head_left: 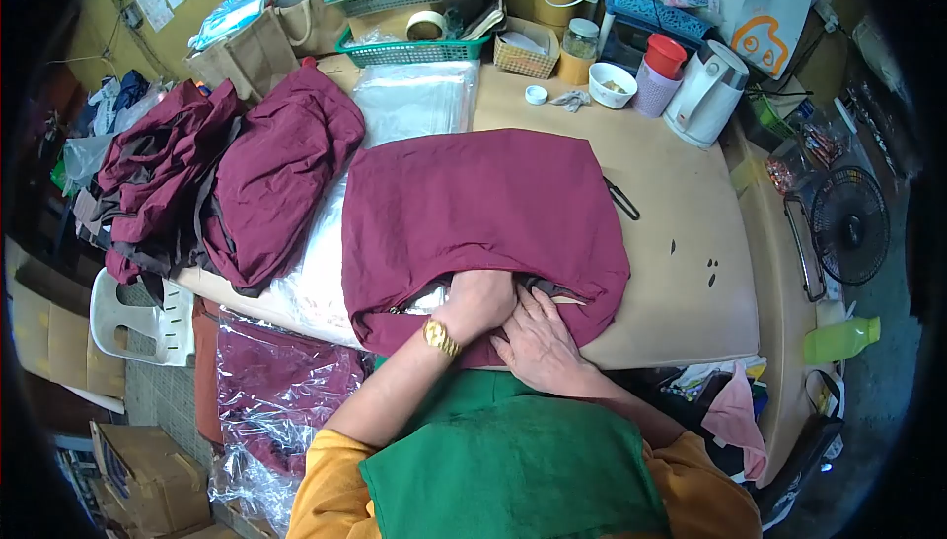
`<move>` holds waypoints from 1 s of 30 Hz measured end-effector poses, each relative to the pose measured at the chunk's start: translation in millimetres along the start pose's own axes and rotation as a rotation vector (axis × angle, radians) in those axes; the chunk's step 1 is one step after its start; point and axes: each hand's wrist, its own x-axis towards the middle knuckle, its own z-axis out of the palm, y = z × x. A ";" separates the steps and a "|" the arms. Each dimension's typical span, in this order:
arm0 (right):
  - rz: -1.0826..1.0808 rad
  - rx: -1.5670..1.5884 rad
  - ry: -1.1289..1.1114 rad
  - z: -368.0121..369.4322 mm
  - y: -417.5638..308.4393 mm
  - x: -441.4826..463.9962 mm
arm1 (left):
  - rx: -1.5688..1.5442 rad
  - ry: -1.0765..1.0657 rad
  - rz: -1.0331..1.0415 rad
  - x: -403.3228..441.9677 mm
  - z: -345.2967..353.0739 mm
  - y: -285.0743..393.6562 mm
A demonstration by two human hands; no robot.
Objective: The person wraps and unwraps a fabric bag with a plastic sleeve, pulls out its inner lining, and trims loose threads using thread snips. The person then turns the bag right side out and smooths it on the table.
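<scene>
A maroon cloth item [473, 194], perhaps a garment or a bag, lies spread on the padded table in front of me, its opening towards my body. My left hand [481, 300], with a gold watch [441, 337] on the wrist, reaches into that opening; its fingers are hidden inside. Beside it, my right hand [543, 344] rests on the near edge of the cloth with its fingers stretched out. Dark lining and a bit of zip show at the opening. A black looped tool [622, 200], possibly thread snips, sticks out at the cloth's right side.
More maroon cloth items [271, 179] are heaped on the left, next to clear plastic bags [414, 100]. Along the back stand a green basket [414, 52], a jar [579, 41], a white bowl [612, 85] and a kettle [705, 95]. A fan [850, 225] is at right.
</scene>
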 end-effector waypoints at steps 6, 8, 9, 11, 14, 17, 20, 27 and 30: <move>-0.011 0.007 0.089 1.8 -3.7 3.0 | 0.037 0.480 0.154 30.1 61.9 -44.2; -0.011 -0.002 0.090 -2.1 -2.2 4.4 | 0.019 0.038 0.055 25.0 26.1 -30.3; 0.006 0.026 0.023 -5.0 1.5 4.9 | -0.106 -0.269 -0.024 20.9 -11.8 -16.3; 0.022 0.057 -0.045 -11.0 9.7 4.7 | -0.009 -0.208 0.126 -18.9 -27.5 2.7; -0.058 0.174 0.071 -18.2 22.3 1.5 | -0.267 0.215 -0.033 -71.7 -70.0 2.6; 0.086 0.484 0.125 -33.4 45.1 6.7 | -0.124 0.191 -0.422 -110.0 -73.4 -38.8; 0.329 0.774 0.240 -40.8 68.3 28.5 | -0.222 0.216 -0.416 -128.3 -67.3 -51.1; 0.085 0.578 0.133 -24.7 -14.2 51.6 | -0.478 0.420 -0.305 -110.8 -78.4 -16.8; 0.151 0.887 0.114 -0.3 -31.1 51.2 | -0.487 0.473 -0.287 -110.3 -72.2 -11.1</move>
